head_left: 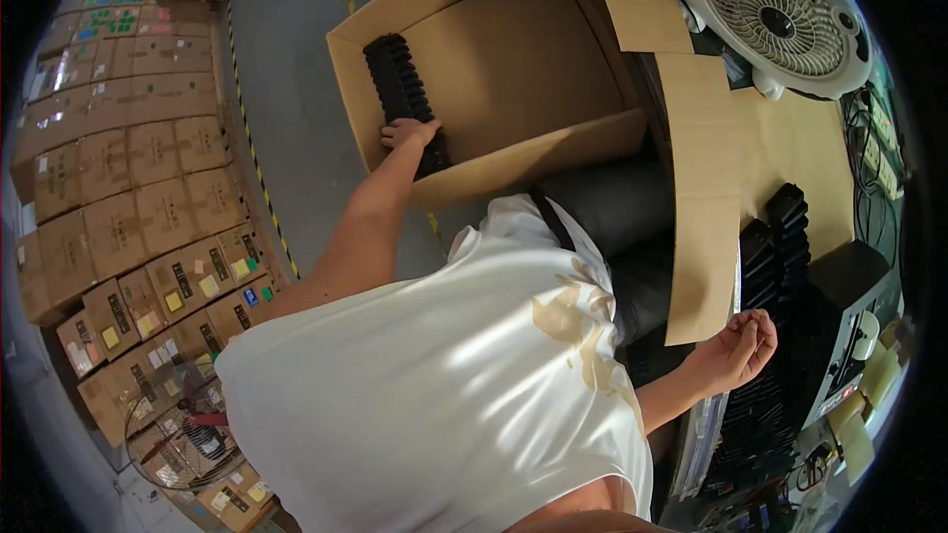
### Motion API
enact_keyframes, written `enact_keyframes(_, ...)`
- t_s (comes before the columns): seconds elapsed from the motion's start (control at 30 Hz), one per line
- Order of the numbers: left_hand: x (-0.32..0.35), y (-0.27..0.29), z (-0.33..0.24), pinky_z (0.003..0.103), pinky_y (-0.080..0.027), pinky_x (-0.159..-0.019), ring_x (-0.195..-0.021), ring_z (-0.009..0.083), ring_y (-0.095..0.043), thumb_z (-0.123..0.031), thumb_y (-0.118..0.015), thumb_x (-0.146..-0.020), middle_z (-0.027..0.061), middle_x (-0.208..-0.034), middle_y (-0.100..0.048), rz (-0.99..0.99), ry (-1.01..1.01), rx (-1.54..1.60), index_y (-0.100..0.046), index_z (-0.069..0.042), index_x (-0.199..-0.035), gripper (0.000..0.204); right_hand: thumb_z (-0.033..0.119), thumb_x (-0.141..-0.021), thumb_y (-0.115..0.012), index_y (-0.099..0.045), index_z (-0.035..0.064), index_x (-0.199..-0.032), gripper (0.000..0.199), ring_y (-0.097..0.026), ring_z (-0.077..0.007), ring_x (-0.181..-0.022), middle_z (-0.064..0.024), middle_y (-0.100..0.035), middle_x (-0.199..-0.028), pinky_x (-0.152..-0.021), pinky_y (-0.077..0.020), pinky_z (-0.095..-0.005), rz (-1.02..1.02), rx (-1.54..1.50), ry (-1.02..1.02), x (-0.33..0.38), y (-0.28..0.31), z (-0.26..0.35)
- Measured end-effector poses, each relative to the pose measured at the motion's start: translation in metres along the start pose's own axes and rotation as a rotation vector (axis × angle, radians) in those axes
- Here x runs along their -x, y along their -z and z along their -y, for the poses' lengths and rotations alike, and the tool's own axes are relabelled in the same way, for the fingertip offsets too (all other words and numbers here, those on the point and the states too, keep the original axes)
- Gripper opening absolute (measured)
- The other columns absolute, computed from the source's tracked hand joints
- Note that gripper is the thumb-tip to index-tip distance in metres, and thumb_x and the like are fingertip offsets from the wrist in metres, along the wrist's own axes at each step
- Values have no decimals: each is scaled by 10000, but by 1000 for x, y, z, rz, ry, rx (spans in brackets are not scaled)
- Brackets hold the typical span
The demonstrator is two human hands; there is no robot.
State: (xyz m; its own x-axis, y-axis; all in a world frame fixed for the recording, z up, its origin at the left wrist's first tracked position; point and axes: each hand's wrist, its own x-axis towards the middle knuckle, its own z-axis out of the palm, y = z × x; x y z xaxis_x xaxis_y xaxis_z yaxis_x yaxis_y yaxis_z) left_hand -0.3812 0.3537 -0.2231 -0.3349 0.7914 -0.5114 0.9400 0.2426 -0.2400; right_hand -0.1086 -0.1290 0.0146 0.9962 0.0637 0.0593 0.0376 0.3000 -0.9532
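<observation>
Inside an open cardboard box [533, 30], a long row of black ribbed plastic pieces [396, 74] lies along the left wall. My left hand [410, 132] reaches in and closes over the near part of that row, its fingers bent around the black pieces. Part of the row is hidden under the hand. Off to the right, my right hand [743, 347] is held beside a cardboard flap [699, 207], fingers curled in and thumb bent toward them. Nothing shows in it. More black ribbed pieces [787, 227] lie on the table near it.
A white fan [775, 15] stands at the table's far right. Cables and a power strip [879, 163] run along the right edge, above a black machine [844, 336]. Stacked cartons [118, 178] line the left side, with a standing fan [188, 429] at lower left.
</observation>
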Motion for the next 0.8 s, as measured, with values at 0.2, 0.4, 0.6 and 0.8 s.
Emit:
enact_keyframes(0.2,30,18,-5,516,-376,-1029,-1193,397,-459,-758,-671,-698,266,-1447,-315,83,44,217,-220,92,-1473,1235,-22,-950,-539,-633,6,-1052,141,-549,-142,-847,-109,-640,-1032,-785,-447,-213,36,40,-30,-10,4,3)
enact_keyframes(0.4,-2,6,17,491,-389,-1043,-1247,378,-456,-698,-689,-719,263,-1460,-344,237,7,516,-251,64,-1473,1158,-17,-958,-532,-624,10,-1059,139,-547,-142,-843,-108,-633,-1031,-781,-444,-213,26,51,-14,-11,7,9)
enact_keyframes(0.6,-6,-27,14,456,-476,-976,-1208,343,-531,-547,-695,-788,249,-1395,-459,325,-146,619,-283,68,-1452,994,-12,-963,-530,-618,13,-1066,139,-547,-138,-841,-102,-630,-1021,-777,-442,-212,15,33,-75,-7,13,5)
enact_keyframes(0.8,60,-9,-56,394,-566,-757,-936,326,-648,-297,-660,-844,221,-1169,-622,560,-443,932,-514,-6,-1320,577,-17,-960,-530,-616,17,-1074,147,-548,-131,-830,-95,-629,-1010,-765,-444,-216,45,49,-86,2,22,7)
